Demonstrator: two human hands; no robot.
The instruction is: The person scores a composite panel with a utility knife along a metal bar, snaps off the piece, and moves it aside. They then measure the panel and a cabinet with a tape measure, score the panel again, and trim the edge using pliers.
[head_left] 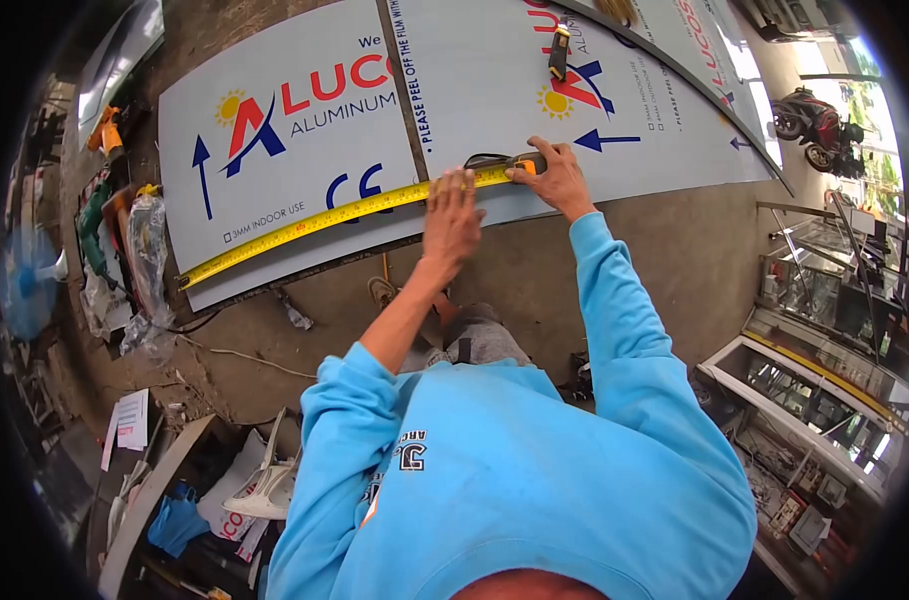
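A tape measure (pixel 523 168) has its yellow blade drawn out to the left along the near edge of a printed grey-white panel (pixel 250 190). My right hand (pixel 558 180) grips the case at the blade's right end. Flat on the blade, just left of the case, lies my left hand (pixel 453 225) with its fingers stretched out. The blade's far end reaches the panel's lower left corner. Farther up, a black and yellow utility knife (pixel 559 52) rests on the second printed panel (pixel 495 90). A dark gap separates the two panels.
A long dark strip (pixel 697 88) lies across the right-hand panel. Left of the panels are a green power tool (pixel 93 232), clear plastic wrapping (pixel 150 260) and a blue fan (pixel 30 285). A motorcycle (pixel 817 128) stands at the far right, above a white-framed glass case (pixel 735 350).
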